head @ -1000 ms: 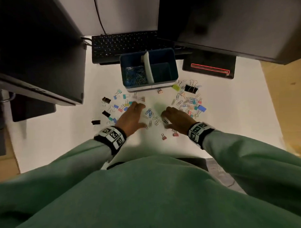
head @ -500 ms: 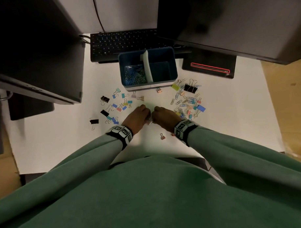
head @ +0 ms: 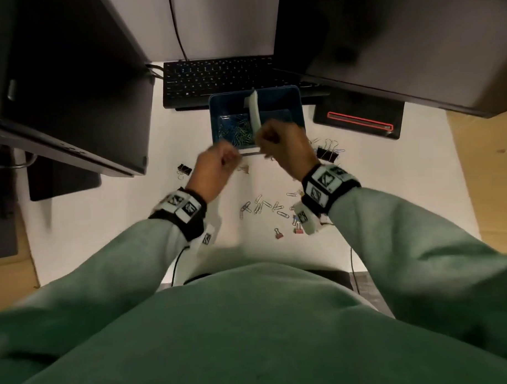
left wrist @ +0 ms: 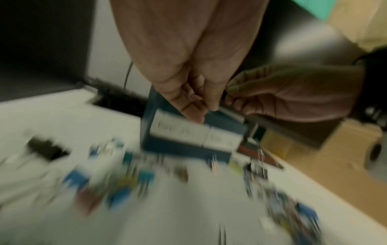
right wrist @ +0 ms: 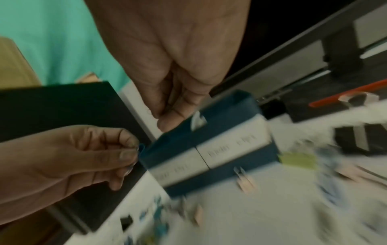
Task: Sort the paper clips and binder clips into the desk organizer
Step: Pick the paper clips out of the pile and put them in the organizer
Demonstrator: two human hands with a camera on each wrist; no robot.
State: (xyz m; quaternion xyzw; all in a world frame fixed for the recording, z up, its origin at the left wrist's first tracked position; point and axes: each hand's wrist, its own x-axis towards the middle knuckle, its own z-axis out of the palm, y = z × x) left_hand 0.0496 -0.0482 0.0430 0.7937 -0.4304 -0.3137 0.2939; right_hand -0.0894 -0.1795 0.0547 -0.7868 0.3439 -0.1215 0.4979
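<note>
The blue desk organizer (head: 296, 104) stands mid-desk, split by a white divider (head: 253, 111); several paper clips (head: 235, 129) lie in its left compartment. My left hand (head: 228, 158) hovers at the organizer's front left edge. In the right wrist view the left hand (right wrist: 134, 154) pinches a blue paper clip (right wrist: 142, 148). My right hand (head: 266, 139) is raised over the front rim by the divider, fingers curled tight; what it holds barely shows. Loose paper clips (head: 264, 207) and a pink binder clip (head: 279, 233) lie nearer me.
A black keyboard (head: 219, 78) sits behind the organizer, with dark monitors at the left (head: 71, 97) and right (head: 399, 43). A black device with a red line (head: 359, 122) lies at the right. Black binder clips (head: 327, 154) sit right of the organizer, another (head: 184, 168) to the left.
Both hands closed over the paper clips in the middle of the desk, then lifted and moved forward to the organizer's front rim. Fewer clips remain in the middle.
</note>
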